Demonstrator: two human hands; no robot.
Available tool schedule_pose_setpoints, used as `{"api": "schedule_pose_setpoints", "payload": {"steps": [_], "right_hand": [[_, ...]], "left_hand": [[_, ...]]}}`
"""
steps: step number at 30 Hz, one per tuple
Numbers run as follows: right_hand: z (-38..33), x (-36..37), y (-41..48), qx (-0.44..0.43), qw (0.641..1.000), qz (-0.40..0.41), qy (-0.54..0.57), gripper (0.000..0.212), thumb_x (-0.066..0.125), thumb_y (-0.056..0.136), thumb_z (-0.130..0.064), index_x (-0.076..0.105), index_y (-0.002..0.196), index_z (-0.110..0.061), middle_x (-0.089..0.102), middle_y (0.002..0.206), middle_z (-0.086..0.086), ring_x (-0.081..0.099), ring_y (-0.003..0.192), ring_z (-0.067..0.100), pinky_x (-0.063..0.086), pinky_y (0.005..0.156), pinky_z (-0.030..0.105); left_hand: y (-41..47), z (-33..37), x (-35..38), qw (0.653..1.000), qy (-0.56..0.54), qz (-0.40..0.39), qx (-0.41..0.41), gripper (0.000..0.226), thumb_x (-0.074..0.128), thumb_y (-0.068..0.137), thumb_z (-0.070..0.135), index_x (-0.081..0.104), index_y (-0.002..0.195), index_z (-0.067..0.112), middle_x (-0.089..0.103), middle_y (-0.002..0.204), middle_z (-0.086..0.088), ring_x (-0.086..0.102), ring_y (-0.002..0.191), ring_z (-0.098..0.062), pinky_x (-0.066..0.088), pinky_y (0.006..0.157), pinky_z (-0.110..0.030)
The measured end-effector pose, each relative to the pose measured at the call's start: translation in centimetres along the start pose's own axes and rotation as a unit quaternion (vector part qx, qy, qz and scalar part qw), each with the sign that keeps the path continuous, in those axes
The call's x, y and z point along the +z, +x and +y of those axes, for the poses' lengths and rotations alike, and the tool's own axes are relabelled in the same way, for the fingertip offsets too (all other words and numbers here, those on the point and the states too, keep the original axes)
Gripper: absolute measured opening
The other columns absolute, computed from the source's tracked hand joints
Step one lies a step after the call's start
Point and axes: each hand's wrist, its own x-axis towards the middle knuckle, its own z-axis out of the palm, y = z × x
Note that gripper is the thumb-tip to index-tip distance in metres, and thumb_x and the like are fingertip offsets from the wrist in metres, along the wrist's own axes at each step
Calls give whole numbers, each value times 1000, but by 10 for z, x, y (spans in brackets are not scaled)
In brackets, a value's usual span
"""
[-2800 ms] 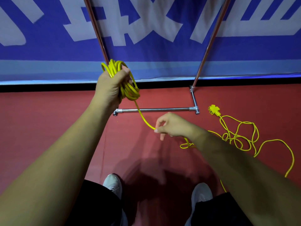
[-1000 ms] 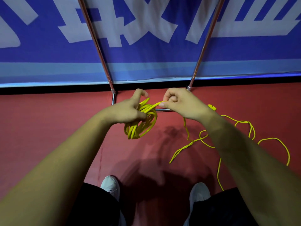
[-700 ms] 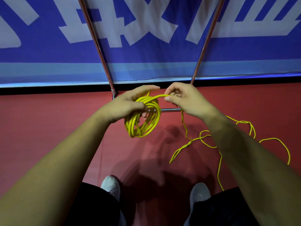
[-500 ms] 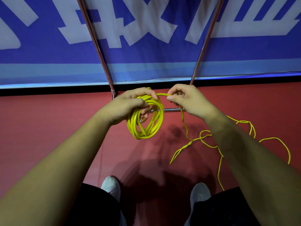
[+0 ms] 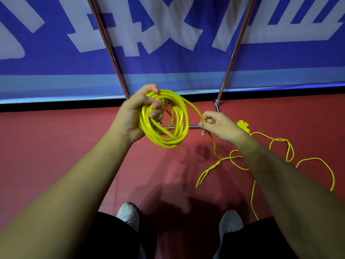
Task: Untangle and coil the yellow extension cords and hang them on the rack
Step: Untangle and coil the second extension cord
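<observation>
Head view: mid-frame, the left hand (image 5: 134, 116) has its fingers curled through the yellow cord coil (image 5: 168, 143), whose loops face the camera. The right hand (image 5: 218, 126) pinches 1 free strand (image 5: 192, 107) slanting down-right from the coil's top. The loose cord (image 5: 315, 158) sprawls twisted on the red floor (image 5: 56, 146), right of frame, near the rack (image 5: 194, 126). It looks light, limp yet springy; best gripped close to the coil.
</observation>
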Motion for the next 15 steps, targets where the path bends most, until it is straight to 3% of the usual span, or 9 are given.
{"api": "schedule_pose_setpoints", "payload": {"steps": [2,5,9,12,15], "right_hand": [[13,-1,-1,21,1000,19,5,11,61,94,-9,58,83,-8,69,68,6,59,65,12,40,64,28],[42,-2,-6,94,994,26,-49,19,59,96,-13,58,78,-9,63,59,-10,38,42,-1,30,48,24],[68,15,-11,175,982,16,-68,24,55,99,-17,65,79,-9,69,74,8,49,45,-1,39,50,17],[53,41,-11,223,974,-30,-12,27,47,103,-24,63,87,-9,62,64,8,57,46,10,40,42,16],[28,69,-12,258,960,-91,62,28,44,104,-28,57,88,-10,38,51,1,38,33,9,30,37,16]], "left_hand": [[0,7,-3,997,-70,5,24,29,63,66,2,53,91,14,46,59,-1,41,40,-8,24,51,-22],[-2,18,-9,990,-121,24,68,25,62,64,4,56,87,14,43,59,0,40,40,-8,27,51,-22],[-1,22,-9,990,-85,66,93,22,41,78,0,51,91,15,43,60,-1,39,43,-9,36,50,-22],[2,19,-6,988,-61,82,113,23,35,88,-1,49,93,16,44,63,-2,41,47,-11,40,52,-24],[6,21,-6,986,-39,85,139,15,44,93,4,51,99,16,50,70,-4,48,55,-14,45,60,-25]]}}
